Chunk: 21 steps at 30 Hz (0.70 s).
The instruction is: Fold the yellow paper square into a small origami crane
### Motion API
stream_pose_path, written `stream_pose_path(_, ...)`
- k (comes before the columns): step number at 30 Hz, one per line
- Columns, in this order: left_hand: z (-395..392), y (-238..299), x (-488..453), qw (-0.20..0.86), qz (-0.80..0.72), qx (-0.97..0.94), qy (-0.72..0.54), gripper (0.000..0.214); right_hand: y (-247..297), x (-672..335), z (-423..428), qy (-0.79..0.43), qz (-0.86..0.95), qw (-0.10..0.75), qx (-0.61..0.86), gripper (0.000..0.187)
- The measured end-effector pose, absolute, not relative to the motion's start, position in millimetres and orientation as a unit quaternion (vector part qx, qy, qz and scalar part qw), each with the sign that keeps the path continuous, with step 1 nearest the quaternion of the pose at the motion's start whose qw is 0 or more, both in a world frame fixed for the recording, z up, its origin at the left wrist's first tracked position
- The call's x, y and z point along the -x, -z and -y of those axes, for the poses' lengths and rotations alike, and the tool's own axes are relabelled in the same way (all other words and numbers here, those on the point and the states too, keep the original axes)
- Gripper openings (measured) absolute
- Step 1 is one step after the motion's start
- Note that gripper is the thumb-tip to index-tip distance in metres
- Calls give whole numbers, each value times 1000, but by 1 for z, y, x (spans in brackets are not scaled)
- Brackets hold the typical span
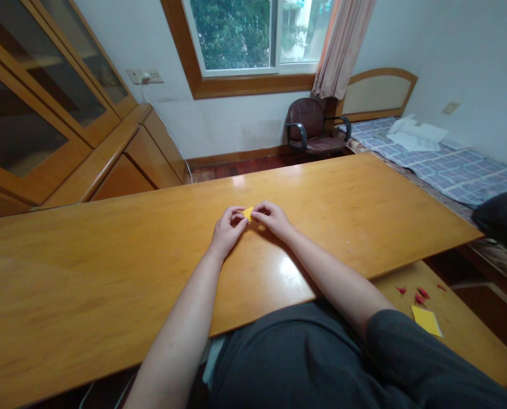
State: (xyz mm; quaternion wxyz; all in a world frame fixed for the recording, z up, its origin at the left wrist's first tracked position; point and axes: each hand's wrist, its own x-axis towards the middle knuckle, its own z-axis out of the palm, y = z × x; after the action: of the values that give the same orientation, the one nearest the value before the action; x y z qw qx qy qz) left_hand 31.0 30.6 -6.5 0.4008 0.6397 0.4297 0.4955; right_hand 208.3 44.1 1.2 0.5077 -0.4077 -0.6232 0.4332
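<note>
Between my two hands, just above the wooden table, is a small piece of folded yellow paper. My left hand pinches it from the left, thumb in front and fingers behind. From the right, my right hand closes its thumb and fingertips on the paper's other edge. The paper looks roughly triangular; its finer folds are too small to make out, and the fingers cover part of it.
On a lower surface at the right lie a stack of yellow paper and several small red folded pieces. Beyond the table stand a chair, a bed with a black bag, and a glass-door cabinet.
</note>
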Motion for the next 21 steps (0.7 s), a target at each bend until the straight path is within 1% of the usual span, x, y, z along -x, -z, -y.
stream_pose_path(8, -30, 7, -31, 378, -432, -654, -492, 37, -3, -207, -42, -431, 614, 516, 414, 21)
stream_pose_path(21, -34, 9, -32, 389, -426, -652, -492, 37, 0, -207, -42, -436, 614, 522, 401, 20)
